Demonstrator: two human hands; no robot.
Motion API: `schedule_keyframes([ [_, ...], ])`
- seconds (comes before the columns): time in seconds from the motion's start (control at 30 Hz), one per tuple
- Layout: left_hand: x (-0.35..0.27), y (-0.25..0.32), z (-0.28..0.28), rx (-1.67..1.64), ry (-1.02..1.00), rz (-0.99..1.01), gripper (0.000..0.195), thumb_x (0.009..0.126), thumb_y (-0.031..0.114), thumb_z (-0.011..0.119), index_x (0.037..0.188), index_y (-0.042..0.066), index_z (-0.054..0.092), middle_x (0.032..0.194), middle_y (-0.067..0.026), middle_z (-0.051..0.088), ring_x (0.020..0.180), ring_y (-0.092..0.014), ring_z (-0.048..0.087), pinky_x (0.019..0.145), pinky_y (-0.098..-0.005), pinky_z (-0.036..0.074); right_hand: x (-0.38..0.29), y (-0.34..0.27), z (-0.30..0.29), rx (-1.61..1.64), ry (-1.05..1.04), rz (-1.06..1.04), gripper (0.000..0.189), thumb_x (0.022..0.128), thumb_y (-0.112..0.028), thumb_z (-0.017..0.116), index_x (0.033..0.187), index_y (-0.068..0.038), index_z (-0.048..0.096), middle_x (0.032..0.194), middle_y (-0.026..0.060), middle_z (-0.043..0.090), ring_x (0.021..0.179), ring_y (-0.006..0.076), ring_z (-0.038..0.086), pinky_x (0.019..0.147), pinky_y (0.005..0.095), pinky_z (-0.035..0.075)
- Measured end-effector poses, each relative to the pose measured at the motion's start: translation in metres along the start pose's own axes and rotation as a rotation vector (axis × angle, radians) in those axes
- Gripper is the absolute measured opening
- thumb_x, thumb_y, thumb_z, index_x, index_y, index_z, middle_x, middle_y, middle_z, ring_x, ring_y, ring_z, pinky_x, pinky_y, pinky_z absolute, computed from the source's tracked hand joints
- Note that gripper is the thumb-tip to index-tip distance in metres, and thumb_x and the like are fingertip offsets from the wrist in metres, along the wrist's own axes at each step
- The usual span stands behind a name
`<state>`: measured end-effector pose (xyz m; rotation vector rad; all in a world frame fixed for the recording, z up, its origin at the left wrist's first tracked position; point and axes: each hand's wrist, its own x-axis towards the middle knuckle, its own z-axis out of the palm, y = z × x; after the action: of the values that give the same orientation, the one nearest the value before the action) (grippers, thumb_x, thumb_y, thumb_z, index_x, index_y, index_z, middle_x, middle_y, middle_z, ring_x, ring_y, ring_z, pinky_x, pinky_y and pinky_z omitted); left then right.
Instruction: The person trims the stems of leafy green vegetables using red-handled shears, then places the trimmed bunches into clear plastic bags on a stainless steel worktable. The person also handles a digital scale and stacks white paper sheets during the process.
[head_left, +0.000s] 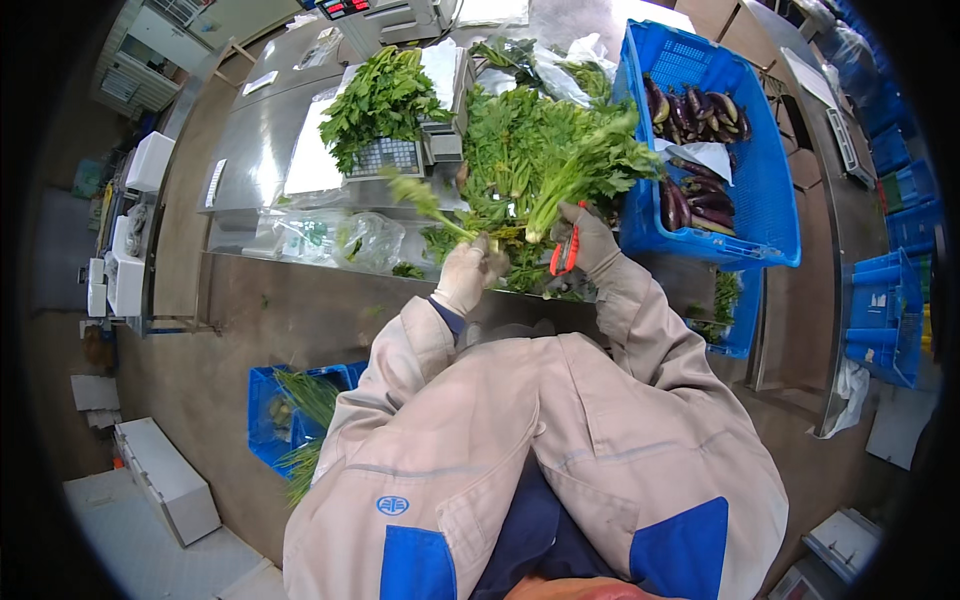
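My gloved left hand grips a thin leafy stalk, which looks like celery and is blurred. In my gloved right hand are red-handled shears; their blades are mostly hidden. A bunch of celery lies against the fingers of that hand, its pale cut base towards me. Whether those fingers also hold the bunch is unclear. More leafy celery is heaped on the steel table beyond both hands. Loose trimmed leaves lie between the hands at the table's near edge.
Another celery bunch rests on a weighing scale. Clear plastic bags lie left of my left hand. To the right stands a blue crate of eggplants. A blue floor crate with long green stems is behind my left arm.
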<state>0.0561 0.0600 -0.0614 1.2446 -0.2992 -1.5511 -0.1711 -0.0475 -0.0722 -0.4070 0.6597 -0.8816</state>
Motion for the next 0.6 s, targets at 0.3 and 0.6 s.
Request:
schedule_keyframes([
  [0.3, -0.034, 0.024, 0.05, 0.636, -0.443, 0.314, 0.04, 0.102, 0.013, 0.066, 0.139, 0.0, 0.061, 0.105, -0.0006, 0.068, 0.093, -0.009, 0.06, 0.084, -0.0269, 0.051, -0.028, 0.0, -0.003, -0.2, -0.057, 0.182, 0.03, 0.092, -0.01, 0.076, 0.12, -0.008, 0.064, 0.093, 0.0008, 0.067, 0.074, 0.0132, 0.06, 0.066, 0.0286, 0.048],
  [0.6, -0.025, 0.008, 0.027, 0.946, 0.158, 0.727, 0.035, 0.085, 0.003, 0.079, 0.119, 0.004, 0.069, 0.101, -0.0098, 0.071, 0.089, -0.019, 0.067, 0.083, -0.0325, 0.054, -0.036, 0.025, 0.021, 0.097, -0.07, 0.356, 0.026, 0.104, -0.024, 0.067, 0.126, -0.011, 0.062, 0.112, 0.0009, 0.07, 0.067, 0.0041, 0.051, 0.057, 0.0202, 0.043],
])
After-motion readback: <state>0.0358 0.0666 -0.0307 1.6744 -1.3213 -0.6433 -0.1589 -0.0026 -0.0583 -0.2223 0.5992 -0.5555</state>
